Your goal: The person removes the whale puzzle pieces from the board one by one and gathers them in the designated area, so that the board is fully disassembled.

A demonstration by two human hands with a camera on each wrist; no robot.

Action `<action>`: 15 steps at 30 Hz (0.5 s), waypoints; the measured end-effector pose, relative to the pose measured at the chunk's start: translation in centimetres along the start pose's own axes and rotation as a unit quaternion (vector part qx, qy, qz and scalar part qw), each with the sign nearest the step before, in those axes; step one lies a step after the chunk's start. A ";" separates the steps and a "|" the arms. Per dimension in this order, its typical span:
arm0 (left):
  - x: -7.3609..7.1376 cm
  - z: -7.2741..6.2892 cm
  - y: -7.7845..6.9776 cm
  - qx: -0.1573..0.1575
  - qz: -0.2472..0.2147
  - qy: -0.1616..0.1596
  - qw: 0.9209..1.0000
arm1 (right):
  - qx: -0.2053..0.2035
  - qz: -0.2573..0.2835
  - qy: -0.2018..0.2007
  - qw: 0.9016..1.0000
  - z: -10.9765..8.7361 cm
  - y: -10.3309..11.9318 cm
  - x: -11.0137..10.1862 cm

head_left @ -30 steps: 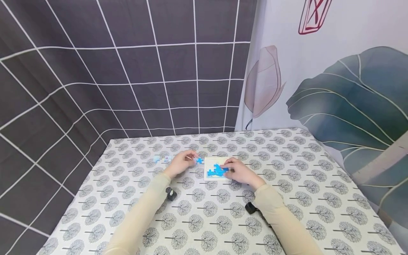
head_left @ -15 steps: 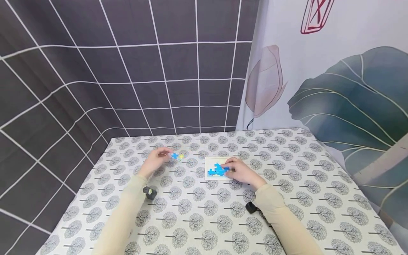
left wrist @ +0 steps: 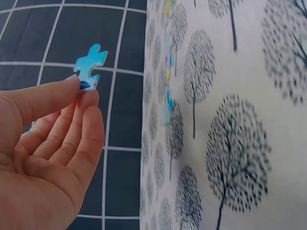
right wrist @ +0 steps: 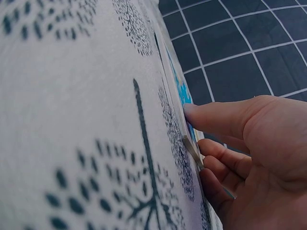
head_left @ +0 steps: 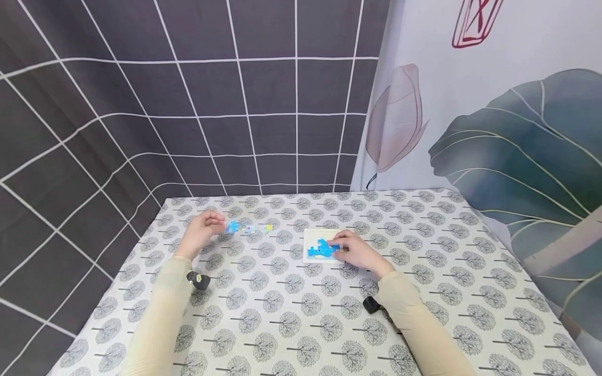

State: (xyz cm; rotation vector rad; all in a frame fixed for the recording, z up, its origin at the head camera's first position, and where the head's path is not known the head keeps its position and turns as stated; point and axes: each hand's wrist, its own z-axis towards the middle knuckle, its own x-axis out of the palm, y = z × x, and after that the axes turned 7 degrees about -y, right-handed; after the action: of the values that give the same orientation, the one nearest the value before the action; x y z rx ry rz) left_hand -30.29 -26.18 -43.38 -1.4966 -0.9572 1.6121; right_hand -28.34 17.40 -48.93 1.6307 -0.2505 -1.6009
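A white puzzle board (head_left: pixel 310 237) lies mid-table with joined blue pieces (head_left: pixel 321 249) in it. My right hand (head_left: pixel 358 253) holds the board at its right side. Its thumb (right wrist: pixel 211 115) presses on the blue pieces (right wrist: pixel 182 93) and its fingers (right wrist: pixel 213 184) curl against the board's edge (right wrist: pixel 191 148). Well left of the board, my left hand (head_left: pixel 201 231) pinches a single blue puzzle piece (left wrist: pixel 90 65) between thumb and fingertips, raised off the cloth. In the head view this piece (head_left: pixel 232 226) shows just past the fingertips.
Two loose pieces (head_left: pixel 247 228) (head_left: pixel 268 227) lie on the tree-print tablecloth (head_left: pixel 301 318) between my hands, and they also show as loose pieces (left wrist: pixel 167 100) in the left wrist view. A dark grid curtain (head_left: pixel 188 104) hangs behind, and a leaf-print curtain (head_left: pixel 494 130) at the right.
My left hand has moved left, away from the board, towards the loose pieces, and now holds a blue piece up. The right hand has stayed on the board.
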 end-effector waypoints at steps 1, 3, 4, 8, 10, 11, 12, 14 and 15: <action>-0.1 0.0 0.1 -0.002 0.007 0.002 1.000 | 0.000 -0.001 0.000 1.000 0.0 0.0 0.0; -0.1 0.0 0.3 -0.002 0.021 0.006 1.000 | 0.004 0.000 0.001 1.000 -0.1 -0.1 0.0; 0.0 0.0 0.5 -0.007 0.034 0.005 0.999 | 0.006 -0.002 0.001 1.000 -0.1 -0.1 0.1; 0.3 0.2 1.2 -0.023 0.079 0.012 0.997 | 0.018 -0.005 0.002 1.000 0.0 -0.2 0.1; 0.5 0.4 1.6 -0.030 0.092 0.017 0.995 | 0.022 -0.006 0.004 1.000 0.1 -0.2 0.1; 0.6 0.4 1.8 -0.032 0.094 0.018 0.995 | 0.023 -0.005 0.004 1.000 0.1 -0.1 0.1; 0.7 0.5 1.9 -0.032 0.094 0.018 0.995 | 0.020 -0.006 0.004 1.000 0.1 0.0 0.0; 0.8 0.6 2.2 -0.040 0.094 0.020 0.995 | 0.020 -0.003 0.002 1.000 0.1 0.0 -0.1; 0.9 0.6 2.3 -0.040 0.097 0.020 0.994 | 0.020 0.001 0.003 1.000 0.1 0.1 -0.1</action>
State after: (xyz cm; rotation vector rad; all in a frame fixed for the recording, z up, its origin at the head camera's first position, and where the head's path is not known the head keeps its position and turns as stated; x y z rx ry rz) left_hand -31.01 -26.46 -45.77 -1.7163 -0.8848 1.6893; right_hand -28.43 17.36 -48.79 1.6646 -0.2829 -1.5990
